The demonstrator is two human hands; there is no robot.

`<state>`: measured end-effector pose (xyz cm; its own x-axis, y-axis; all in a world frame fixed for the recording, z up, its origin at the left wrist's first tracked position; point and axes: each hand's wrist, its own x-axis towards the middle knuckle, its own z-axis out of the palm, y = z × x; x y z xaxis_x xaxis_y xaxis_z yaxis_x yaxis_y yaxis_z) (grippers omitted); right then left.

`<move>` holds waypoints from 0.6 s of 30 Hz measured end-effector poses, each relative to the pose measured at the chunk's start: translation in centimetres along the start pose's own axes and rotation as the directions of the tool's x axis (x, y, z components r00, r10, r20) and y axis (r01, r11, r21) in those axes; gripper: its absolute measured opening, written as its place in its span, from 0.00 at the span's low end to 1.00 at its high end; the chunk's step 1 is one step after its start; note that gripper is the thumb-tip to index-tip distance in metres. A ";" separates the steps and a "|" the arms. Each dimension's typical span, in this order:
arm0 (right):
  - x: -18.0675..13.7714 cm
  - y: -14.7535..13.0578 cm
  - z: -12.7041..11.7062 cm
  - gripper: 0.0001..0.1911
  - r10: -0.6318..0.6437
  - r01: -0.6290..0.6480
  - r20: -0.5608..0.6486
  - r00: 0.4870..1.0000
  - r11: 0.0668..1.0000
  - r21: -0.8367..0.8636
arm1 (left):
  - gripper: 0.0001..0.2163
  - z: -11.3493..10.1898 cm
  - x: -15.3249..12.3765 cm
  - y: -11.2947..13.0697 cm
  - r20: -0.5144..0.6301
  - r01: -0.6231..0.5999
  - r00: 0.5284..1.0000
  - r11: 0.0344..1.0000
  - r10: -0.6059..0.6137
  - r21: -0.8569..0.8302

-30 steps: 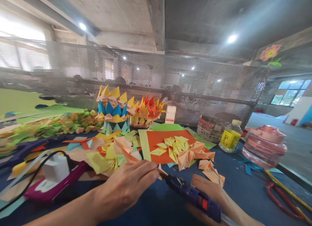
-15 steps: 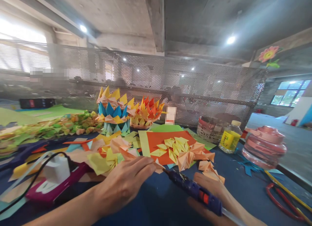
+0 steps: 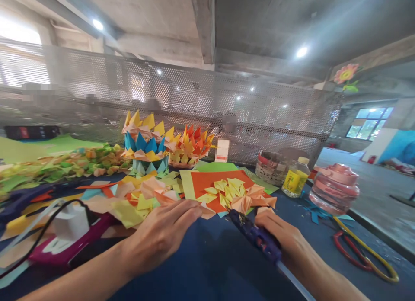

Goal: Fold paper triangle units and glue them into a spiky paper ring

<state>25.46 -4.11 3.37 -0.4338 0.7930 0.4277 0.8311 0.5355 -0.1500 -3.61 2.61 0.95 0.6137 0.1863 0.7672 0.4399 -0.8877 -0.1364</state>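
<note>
My left hand (image 3: 164,232) is closed on a folded peach paper piece (image 3: 206,211), whose tip sticks out past the fingertips. In my right hand (image 3: 285,236) is a dark blue glue gun (image 3: 254,237), its nozzle pointing up and left, apart from the held piece. A clear glue stick (image 3: 295,281) runs out of the gun's back end. Just beyond the nozzle lie yellow folded paper pieces (image 3: 230,190) and peach folded pieces (image 3: 256,197), on and around an orange sheet (image 3: 201,180).
Layered paper crowns (image 3: 145,143) stand behind the scraps. At the left is a magenta power strip (image 3: 55,253) with a white plug (image 3: 71,225). A woven basket (image 3: 270,169), a yellow-labelled bottle (image 3: 295,179), a pink water jug (image 3: 335,190) and scissors (image 3: 350,249) are at right.
The glue gun's nozzle has moved away from the peach piece, to the right and farther from me. The left hand still holds the piece. My view has turned slightly right.
</note>
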 end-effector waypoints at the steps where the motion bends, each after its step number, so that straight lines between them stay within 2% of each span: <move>1: -0.4 0.3 -0.5 0.07 0.008 -0.008 -0.013 1.000 1.000 -0.017 | 0.12 0.0 0.0 0.0 0.007 0.004 1.000 1.000 -0.004 -0.004; 4: -2.1 2.2 -2.5 0.07 0.058 -0.064 -0.058 0.997 0.994 -0.092 | 0.13 -0.2 0.0 0.0 0.051 0.039 0.998 0.999 -0.037 -0.035; 7: -4.6 5.6 -4.5 0.06 0.186 -0.196 -0.067 0.980 0.961 -0.196 | 0.14 -0.1 0.0 0.0 0.094 0.067 0.994 0.996 -0.061 -0.063; 12: -8.5 11.2 -6.5 0.10 0.422 -0.434 -0.105 0.901 0.859 -0.270 | 0.15 0.4 -0.4 -0.1 0.043 0.032 0.999 0.997 -0.029 -0.065; 18: -10.8 13.6 -7.2 0.16 0.540 -0.550 -0.108 0.834 0.808 -0.212 | 0.16 0.6 -0.5 0.0 -0.041 -0.024 0.999 1.000 0.023 -0.017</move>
<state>43.97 -7.49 3.13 0.1247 0.9198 0.3720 0.9836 -0.0655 -0.1678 -3.54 2.74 0.23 0.5963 0.1481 0.7889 0.4136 -0.8990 -0.1438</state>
